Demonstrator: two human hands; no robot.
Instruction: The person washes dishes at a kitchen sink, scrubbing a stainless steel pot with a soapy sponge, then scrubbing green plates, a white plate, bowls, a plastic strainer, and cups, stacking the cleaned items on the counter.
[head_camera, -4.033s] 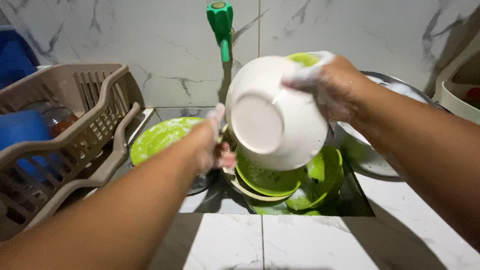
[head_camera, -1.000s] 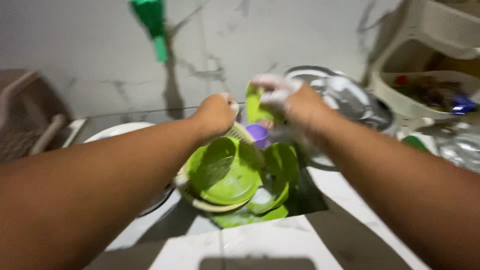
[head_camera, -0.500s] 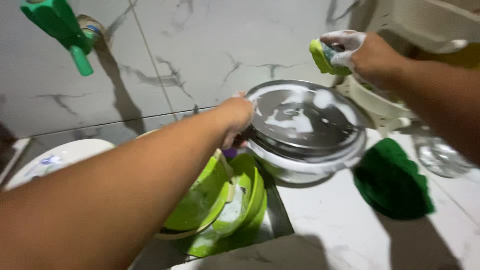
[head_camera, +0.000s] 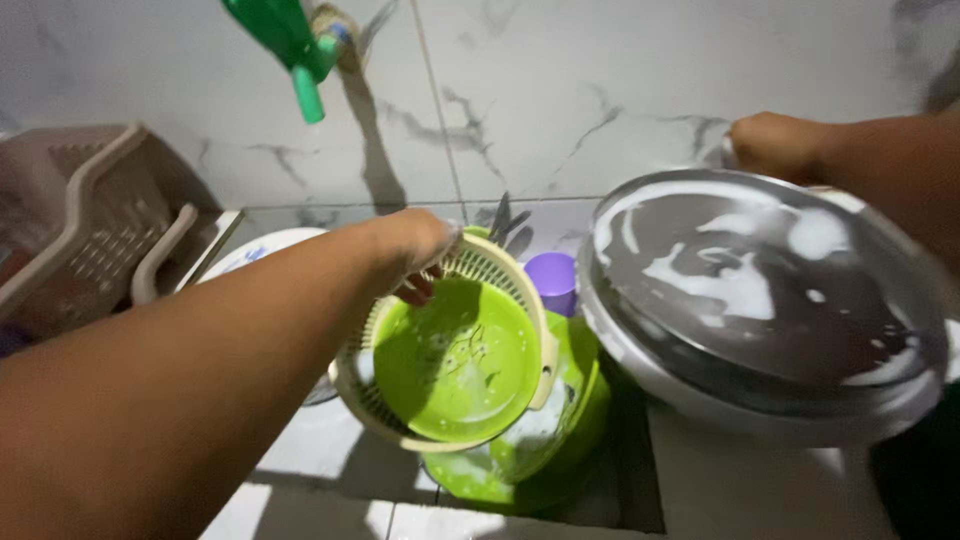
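Gripping the rim of a cream slotted basket, the left hand closes on it above the sink; a green plate sits inside. Beside it lies a soapy steel basin, whose far rim the right hand clasps. Farther back: purple cup, green tap.

The white marble-patterned table carries a beige slatted plastic dish rack at its left and a soapy round steel basin at its right.
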